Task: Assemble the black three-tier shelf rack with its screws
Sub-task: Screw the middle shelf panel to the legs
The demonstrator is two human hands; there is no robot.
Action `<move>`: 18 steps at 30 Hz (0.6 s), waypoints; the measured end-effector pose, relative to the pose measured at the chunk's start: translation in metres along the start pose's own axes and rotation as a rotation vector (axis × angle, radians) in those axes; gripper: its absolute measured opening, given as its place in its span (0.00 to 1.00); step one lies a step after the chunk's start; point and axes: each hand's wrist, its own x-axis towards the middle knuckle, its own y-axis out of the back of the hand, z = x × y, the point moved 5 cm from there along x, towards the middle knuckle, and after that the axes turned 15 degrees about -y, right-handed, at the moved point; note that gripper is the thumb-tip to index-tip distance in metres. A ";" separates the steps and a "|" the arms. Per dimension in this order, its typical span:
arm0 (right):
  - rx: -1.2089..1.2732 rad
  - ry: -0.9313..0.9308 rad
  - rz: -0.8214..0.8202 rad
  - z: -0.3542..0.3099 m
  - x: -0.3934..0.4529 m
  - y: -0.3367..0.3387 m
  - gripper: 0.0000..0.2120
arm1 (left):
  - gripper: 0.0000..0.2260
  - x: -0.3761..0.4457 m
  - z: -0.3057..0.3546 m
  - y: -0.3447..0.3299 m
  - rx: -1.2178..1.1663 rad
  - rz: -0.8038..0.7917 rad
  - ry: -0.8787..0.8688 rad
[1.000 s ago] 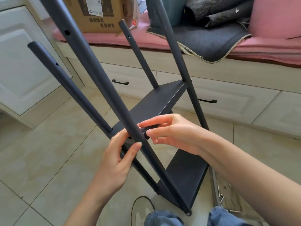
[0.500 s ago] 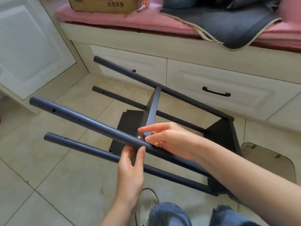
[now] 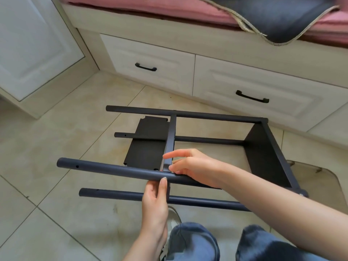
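The black rack (image 3: 267, 157) lies on its side on the tiled floor, its four poles running left to right. Two shelves are fixed between the poles: one at the right end and a middle shelf (image 3: 170, 136) seen edge-on. A third, loose shelf panel (image 3: 146, 147) lies flat on the floor behind the poles. My left hand (image 3: 154, 202) grips the near upper pole (image 3: 113, 168) from below, thumb up against its front. My right hand (image 3: 190, 166) reaches over that pole and pinches the near corner of the middle shelf where it meets the pole. No screw is visible.
White drawers with black handles (image 3: 146, 67) stand just behind the rack, under a pink cushion with a grey mat (image 3: 278, 17). A white cabinet door (image 3: 33, 46) is at the left. A translucent tray (image 3: 320, 178) lies at the right. My knees in jeans (image 3: 192, 242) are below.
The rack has gone from leaning steeply upright to lying on its side with the poles horizontal. Both hands kept their hold at the same pole and shelf corner.
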 end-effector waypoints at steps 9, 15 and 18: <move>0.085 -0.028 0.214 0.014 -0.043 0.062 0.15 | 0.11 -0.003 -0.012 0.003 0.053 0.037 0.068; 0.032 0.002 0.429 0.056 -0.105 0.124 0.09 | 0.05 -0.009 -0.009 0.005 0.059 0.048 0.083; 0.087 0.002 0.552 0.089 -0.139 0.153 0.07 | 0.06 -0.009 -0.010 0.005 0.086 0.047 0.102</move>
